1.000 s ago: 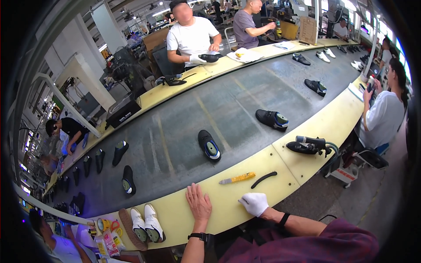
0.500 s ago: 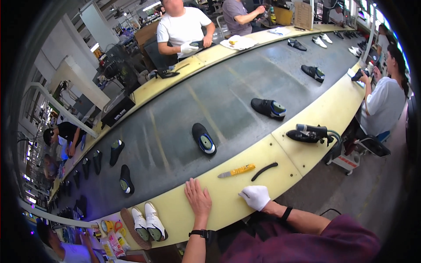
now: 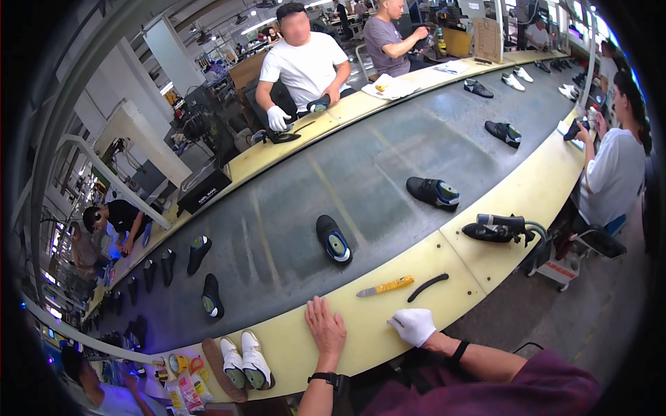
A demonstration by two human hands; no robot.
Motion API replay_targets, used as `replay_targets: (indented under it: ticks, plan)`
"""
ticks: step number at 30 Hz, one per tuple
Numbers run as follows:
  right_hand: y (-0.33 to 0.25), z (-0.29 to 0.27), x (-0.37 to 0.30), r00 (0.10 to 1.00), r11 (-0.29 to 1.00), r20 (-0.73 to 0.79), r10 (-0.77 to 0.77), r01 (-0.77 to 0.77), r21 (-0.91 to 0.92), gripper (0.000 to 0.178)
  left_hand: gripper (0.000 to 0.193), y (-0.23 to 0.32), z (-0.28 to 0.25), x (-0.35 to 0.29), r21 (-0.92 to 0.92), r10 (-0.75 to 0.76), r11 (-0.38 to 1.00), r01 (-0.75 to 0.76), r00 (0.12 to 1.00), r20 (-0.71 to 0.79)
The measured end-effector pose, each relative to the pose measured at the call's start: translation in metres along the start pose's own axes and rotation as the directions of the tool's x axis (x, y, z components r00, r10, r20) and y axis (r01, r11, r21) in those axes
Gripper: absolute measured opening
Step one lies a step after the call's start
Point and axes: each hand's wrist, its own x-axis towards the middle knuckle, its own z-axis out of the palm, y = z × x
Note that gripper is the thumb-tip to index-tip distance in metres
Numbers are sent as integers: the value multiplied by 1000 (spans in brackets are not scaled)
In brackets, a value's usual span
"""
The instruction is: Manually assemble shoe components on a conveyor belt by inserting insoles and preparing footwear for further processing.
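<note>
My hands seem to be waiting.
My left hand (image 3: pixel 325 324) lies flat and open on the yellow table (image 3: pixel 368 343), holding nothing. My gloved right hand (image 3: pixel 413 326) is curled shut; I can't tell if it hides anything. Just past them lie a yellow-handled tool (image 3: pixel 386 286) and a bent black strip (image 3: pixel 428 288); grabbing either needs an open hand. Farther out, a black shoe (image 3: pixel 329 229) sits on the gray belt (image 3: pixel 284 215).

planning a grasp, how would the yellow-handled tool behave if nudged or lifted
The yellow-handled tool probably feels stiff, as it lies straight. Being slim, it may be light. Its grey end looks flat, so it would likely slide more than roll.
</note>
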Motion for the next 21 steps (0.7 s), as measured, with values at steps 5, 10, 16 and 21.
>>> replay_targets:
  ticks: [5, 10, 16, 21]
  plan:
    - [-1, -1, 4, 998, 999, 54, 38, -36, -28, 27, 61, -1, 2, 2, -1, 7, 1000, -7, 1000, -3]
    - [-31, -2, 50, 983, 991, 177, -46, 22, 135, 23, 60, -2, 0, 3, -14, -9, 1000, 9, 1000, 6]
    - [-25, 55, 211, 992, 968, -19, 123, -116, 224, 39, 63, -1, -9, 6, -31, -29, 999, 30, 998, 58]
    - [-30, 133, 289, 821, 854, 240, 519, -509, -105, 81, 66, -2, -9, 6, -38, -47, 998, 51, 995, 87]
